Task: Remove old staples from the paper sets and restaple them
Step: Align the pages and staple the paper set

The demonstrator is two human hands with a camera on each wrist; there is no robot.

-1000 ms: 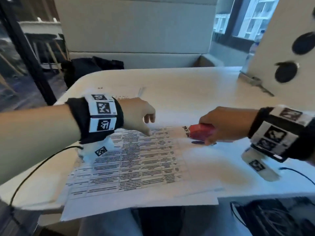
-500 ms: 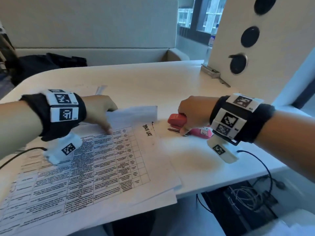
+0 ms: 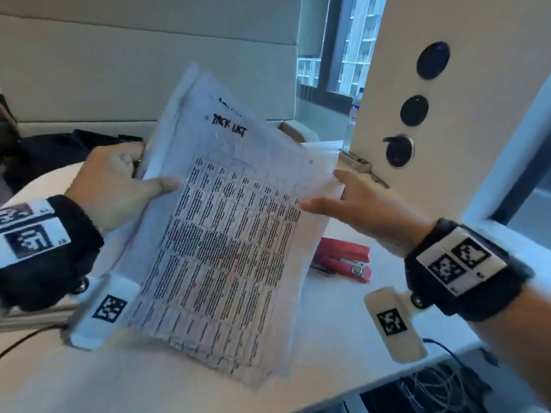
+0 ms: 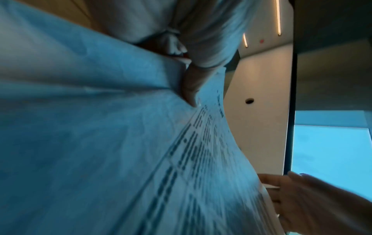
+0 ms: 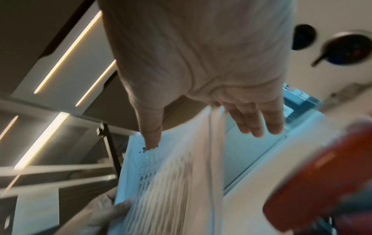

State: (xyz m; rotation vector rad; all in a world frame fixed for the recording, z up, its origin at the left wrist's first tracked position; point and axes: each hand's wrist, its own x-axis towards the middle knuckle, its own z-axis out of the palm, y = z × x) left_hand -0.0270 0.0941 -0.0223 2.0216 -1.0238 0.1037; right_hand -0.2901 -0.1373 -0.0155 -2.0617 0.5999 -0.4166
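The paper set, several sheets with a printed table headed "TASK LIST", is lifted off the table and tilted upright. My left hand grips its left edge, thumb on the front and fingers behind. At the sheets' right edge is my right hand, fingers straight, thumb touching the front, and the fingers spread behind the paper set. A red stapler lies on the table below the right hand, and blurred in the right wrist view. No staple is discernible.
A white panel with round black sockets rises at the table's right. A dark bag lies on the bench at the back left. Cables hang below the table's near right edge.
The paper set was flat on the table; my left hand has lifted it upright. My right hand let go of the stapler, which now lies on the table, and went to the paper's right edge.
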